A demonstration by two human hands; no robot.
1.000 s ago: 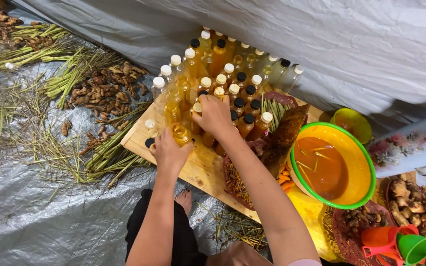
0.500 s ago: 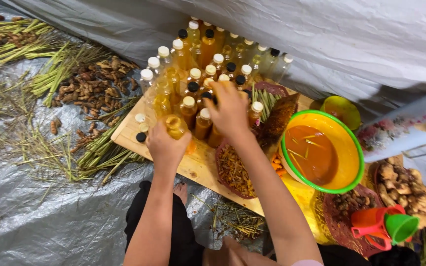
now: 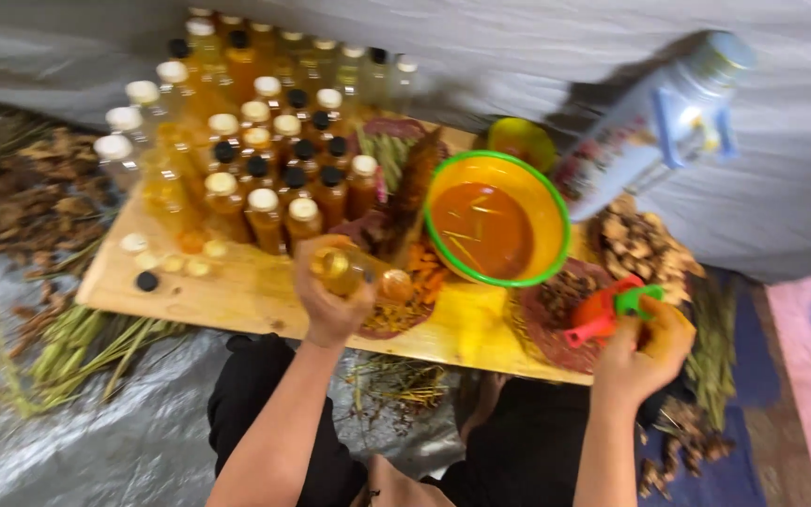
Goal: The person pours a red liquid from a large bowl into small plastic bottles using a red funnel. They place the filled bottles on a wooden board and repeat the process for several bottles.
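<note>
Item 1. My left hand [image 3: 330,300]: grip clamped around a small clear bottle [image 3: 354,272] of amber liquid. The bottle lies nearly on its side across the fingers, its open neck pointing toward 3 o'clock and sticking out past the grip. It hangs over the front part of the wooden counter [image 3: 237,291].

Item 2. My right hand [image 3: 645,352]: grip closed on the funnels, a red funnel [image 3: 598,314] with a green funnel [image 3: 635,300] just beside it. Both jut out of the fist toward 10 o'clock, over the counter's right end. Motion blur hides exactly how the fingers sit.

Item 3. Yellow bowl with a green rim [image 3: 556,202], at 2 o'clock from the left hand and near the bottle's neck. It holds orange-brown liquid.

Item 4. Cluster of filled bottles [image 3: 265,150] with white and black caps, at 11 o'clock from the left hand, standing upright at the back of the counter.

Item 5. Loose caps [image 3: 166,263], white, yellow and black, on the counter at 9 o'clock from the left hand.

Item 6. Large white jug with a blue handle [image 3: 659,122], tilted, at 12 o'clock from the right hand.

Item 7. Dried roots [image 3: 645,249] heaped between the jug and the right hand.
</note>
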